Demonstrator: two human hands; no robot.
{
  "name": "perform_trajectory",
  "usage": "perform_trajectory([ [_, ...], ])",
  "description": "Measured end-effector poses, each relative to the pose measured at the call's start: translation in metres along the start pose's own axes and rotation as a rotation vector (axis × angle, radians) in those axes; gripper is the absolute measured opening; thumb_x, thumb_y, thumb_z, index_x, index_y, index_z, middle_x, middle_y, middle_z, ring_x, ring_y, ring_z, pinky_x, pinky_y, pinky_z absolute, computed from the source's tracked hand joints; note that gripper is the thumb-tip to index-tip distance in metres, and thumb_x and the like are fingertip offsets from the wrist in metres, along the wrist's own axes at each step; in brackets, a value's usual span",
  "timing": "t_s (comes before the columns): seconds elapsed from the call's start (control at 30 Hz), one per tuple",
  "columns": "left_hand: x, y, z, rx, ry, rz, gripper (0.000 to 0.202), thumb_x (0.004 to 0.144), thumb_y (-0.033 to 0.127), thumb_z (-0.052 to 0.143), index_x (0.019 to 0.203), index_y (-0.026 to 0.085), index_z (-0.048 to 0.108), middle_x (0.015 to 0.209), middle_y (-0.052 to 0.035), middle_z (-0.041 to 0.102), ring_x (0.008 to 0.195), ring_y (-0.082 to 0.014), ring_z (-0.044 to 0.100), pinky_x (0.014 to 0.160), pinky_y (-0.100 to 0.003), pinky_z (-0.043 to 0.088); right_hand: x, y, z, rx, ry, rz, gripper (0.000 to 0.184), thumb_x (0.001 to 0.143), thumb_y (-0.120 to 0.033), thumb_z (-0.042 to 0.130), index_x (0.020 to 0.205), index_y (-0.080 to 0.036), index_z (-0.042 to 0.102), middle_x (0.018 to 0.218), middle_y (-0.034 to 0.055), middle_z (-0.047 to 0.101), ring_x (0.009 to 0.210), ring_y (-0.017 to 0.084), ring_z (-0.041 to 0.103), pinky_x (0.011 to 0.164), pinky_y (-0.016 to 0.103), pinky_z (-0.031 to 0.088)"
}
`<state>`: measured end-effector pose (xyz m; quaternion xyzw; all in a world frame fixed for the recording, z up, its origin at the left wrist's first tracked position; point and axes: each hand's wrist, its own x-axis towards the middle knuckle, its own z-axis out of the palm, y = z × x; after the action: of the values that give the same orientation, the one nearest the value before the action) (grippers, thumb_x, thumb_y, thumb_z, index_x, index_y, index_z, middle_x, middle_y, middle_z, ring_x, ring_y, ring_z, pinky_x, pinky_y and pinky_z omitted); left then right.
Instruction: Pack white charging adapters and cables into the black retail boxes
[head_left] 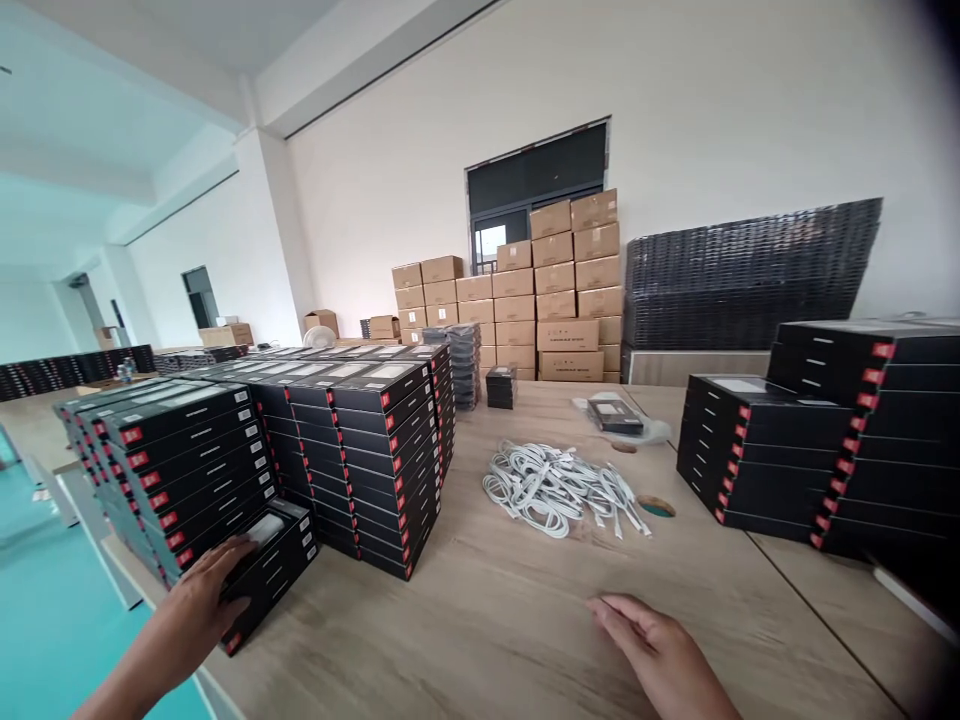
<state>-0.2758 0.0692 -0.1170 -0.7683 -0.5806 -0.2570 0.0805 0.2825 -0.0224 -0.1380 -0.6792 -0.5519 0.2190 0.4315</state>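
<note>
While my left hand point(201, 592), thumb apart, touches the low box stack point(274, 562), shoving could skew it; my empty right hand point(649, 635) is bunched together.

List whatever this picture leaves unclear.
In the head view:
Short black stack: lid partly covered by the left hand.
Right forearm: cut off by the bottom edge.
Rightmost black stack: cut off by the right edge.
White cables: overlap hides their number.
Brown cartons: print too small.

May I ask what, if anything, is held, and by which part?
The left hand touches the low stack of black boxes at its left end; whether it grips cannot be told. The right hand holds nothing visible.
</note>
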Motion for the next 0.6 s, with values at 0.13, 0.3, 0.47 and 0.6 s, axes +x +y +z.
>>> perform_trajectory([
  [0.13,0.002,-0.01,0.01,-0.009,0.018,0.025,0.05,0.076,0.029,0.056,0.126,0.022,0.057,0.132,-0.0091,0.063,0.122,-0.0298,0.058,0.103,-0.046,0.048,-0.003,-0.004,0.0,-0.033,0.015,-0.058,0.041,0.08,-0.056,0.047,0.072,-0.023,0.071,0.079,0.0057,0.076,0.078,0.027,0.07,0.071,0.031,0.052],
  [0.3,0.003,-0.012,0.014,0.023,0.093,0.064,0.049,0.076,0.031,0.057,0.124,0.026,0.058,0.13,-0.0076,0.064,0.124,-0.0329,0.056,0.111,-0.056,0.037,-0.005,-0.006,0.0,-0.032,0.029,-0.083,0.039,0.079,-0.054,0.049,0.072,-0.024,0.072,0.078,0.0046,0.077,0.076,0.026,0.071,0.069,0.029,0.054],
  [0.47,-0.015,0.006,0.008,0.057,0.302,-0.035,0.047,0.075,0.045,0.062,0.119,0.027,0.06,0.131,-0.0104,0.058,0.121,-0.0345,0.055,0.106,-0.053,0.041,0.003,0.001,0.001,-0.027,0.026,-0.043,0.04,0.073,-0.06,0.054,0.073,-0.025,0.074,0.088,0.0068,0.079,0.083,0.028,0.073,0.074,0.03,0.056],
  [0.6,-0.038,0.02,0.019,-0.079,0.509,-0.315,0.053,0.073,0.057,0.062,0.114,0.024,0.06,0.121,-0.0121,0.054,0.118,-0.0369,0.051,0.101,-0.06,0.042,0.011,0.01,0.002,-0.044,0.02,-0.029,0.04,0.069,-0.061,0.056,0.072,-0.026,0.076,0.089,0.0071,0.079,0.086,0.031,0.074,0.077,0.033,0.058],
])
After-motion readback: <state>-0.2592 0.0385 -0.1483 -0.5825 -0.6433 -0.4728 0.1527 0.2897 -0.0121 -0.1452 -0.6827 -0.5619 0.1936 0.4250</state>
